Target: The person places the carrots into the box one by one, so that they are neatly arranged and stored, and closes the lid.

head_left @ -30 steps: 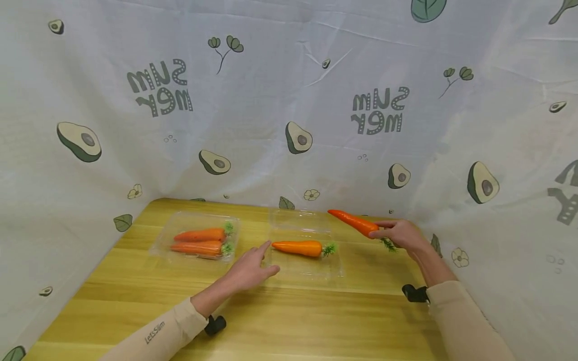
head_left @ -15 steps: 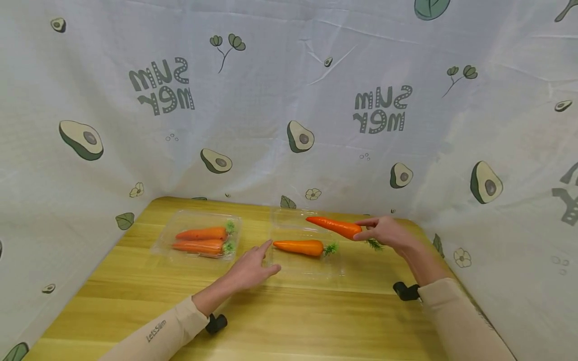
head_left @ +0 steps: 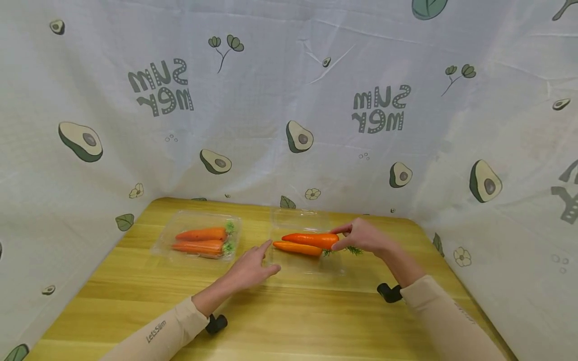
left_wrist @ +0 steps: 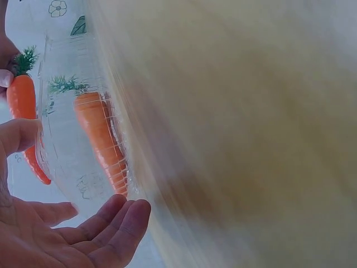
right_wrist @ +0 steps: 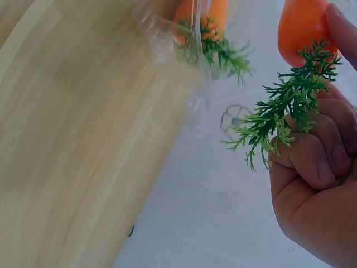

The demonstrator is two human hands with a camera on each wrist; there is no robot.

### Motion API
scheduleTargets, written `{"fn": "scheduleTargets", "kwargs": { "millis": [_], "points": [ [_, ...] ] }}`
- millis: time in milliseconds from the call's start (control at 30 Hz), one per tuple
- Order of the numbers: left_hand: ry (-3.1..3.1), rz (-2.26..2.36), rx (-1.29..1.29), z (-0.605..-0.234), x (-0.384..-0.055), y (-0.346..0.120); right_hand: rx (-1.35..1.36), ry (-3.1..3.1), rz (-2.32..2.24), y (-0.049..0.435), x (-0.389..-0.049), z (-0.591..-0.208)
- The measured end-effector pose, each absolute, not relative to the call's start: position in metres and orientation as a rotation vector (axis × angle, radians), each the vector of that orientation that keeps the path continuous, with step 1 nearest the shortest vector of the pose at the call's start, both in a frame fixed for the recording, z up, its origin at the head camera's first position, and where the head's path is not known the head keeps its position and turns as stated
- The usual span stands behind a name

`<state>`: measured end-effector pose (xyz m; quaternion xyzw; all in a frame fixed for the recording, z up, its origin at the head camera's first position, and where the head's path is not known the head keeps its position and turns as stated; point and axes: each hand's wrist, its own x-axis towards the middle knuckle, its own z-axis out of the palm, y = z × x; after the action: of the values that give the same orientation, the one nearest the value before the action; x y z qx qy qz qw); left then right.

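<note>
My right hand pinches an orange carrot near its thick end, the leafy green top hanging past the fingers in the right wrist view. Held over the open clear plastic box, it overlaps a second carrot that lies inside. The left wrist view shows this lying carrot behind the clear wall, with the held carrot above it. At the box's left side is my left hand, fingers extended and thumb spread, fingertips right at the box's edge.
A closed clear plastic box with two carrots stands on the left of the wooden table. The open box's lid lies toward the back. A printed cloth hangs behind the table.
My right hand has moved left with its carrot, from beside the open box to over it, and the carrot is now nearly level. The left hand has stayed in place.
</note>
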<state>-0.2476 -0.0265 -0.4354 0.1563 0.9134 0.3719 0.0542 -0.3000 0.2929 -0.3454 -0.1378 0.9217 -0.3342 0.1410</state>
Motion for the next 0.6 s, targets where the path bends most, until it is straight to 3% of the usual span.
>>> {"fn": "scheduleTargets", "kwargs": {
  "millis": [600],
  "points": [
    [2.771,1.158,0.478,-0.436,-0.246,-0.026,-0.565,2.774,-0.699,0.250,-0.301,-0.376]
  ]
}}
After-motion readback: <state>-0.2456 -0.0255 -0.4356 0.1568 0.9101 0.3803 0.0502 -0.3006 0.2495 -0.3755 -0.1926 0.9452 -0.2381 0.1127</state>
